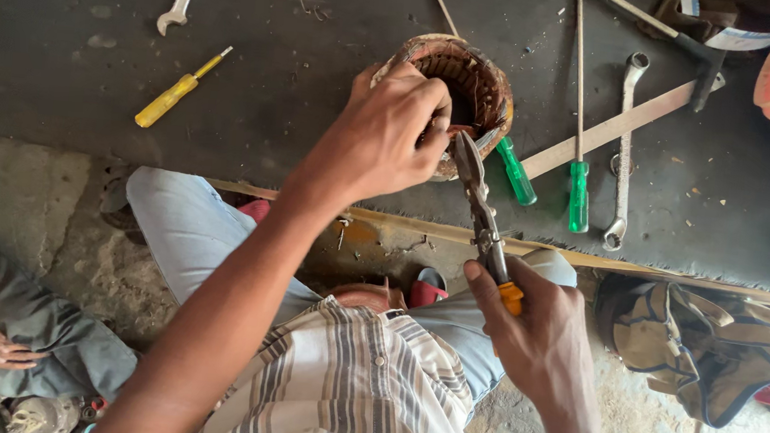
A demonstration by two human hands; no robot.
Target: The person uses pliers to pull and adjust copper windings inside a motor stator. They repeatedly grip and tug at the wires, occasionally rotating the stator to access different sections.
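Left hand (383, 137) clamps stator (457, 88) rim to steady it on desk (323, 72), right hand (533, 327) fisted on snips (482, 216) handles, blades at the windings.

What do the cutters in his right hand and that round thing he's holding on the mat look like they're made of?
The cutters: dull grey blades, likely steel, with an orange grip, probably plastic or rubber. The round winding core: a rusty brown ring packed with reddish strands, seemingly copper wire in an iron or steel body. The left hand steadies it; the right hand grips the cutters.
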